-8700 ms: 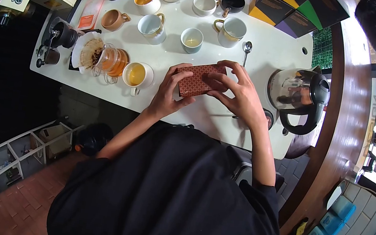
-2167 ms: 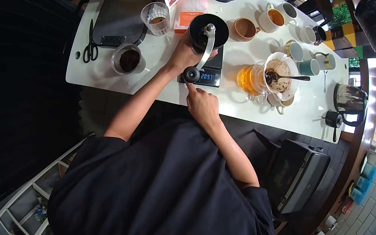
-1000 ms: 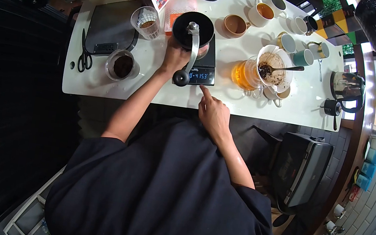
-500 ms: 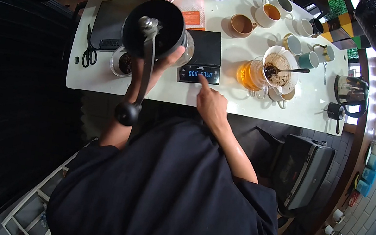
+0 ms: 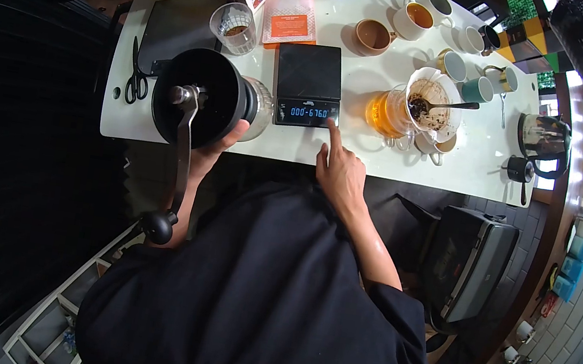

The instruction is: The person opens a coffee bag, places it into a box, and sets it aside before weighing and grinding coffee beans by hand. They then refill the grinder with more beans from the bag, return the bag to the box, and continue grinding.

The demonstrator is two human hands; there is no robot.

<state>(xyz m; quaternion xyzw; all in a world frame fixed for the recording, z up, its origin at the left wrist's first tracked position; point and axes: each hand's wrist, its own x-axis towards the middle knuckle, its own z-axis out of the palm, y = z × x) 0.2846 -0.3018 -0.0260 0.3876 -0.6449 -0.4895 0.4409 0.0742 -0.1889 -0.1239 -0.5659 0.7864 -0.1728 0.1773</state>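
My left hand is wrapped round a manual coffee grinder, which has a wide black hopper, a crank handle and a clear glass jar. The grinder is tilted and held over the table's front left edge. My right hand holds nothing. Its index finger points out to the right end of the lit display on a black digital scale, and the other fingers are curled. No object stands on the scale. A clear glass with brown contents stands behind the grinder.
A glass server with amber liquid and a dripper with a spoon stand to the right. Several cups, among them a brown one, are spread behind. Scissors lie left; a kettle is far right.
My left hand has brought the grinder left and towards me, which uncovers the clear glass. My right index finger has slid from the middle of the scale's display to its right end.
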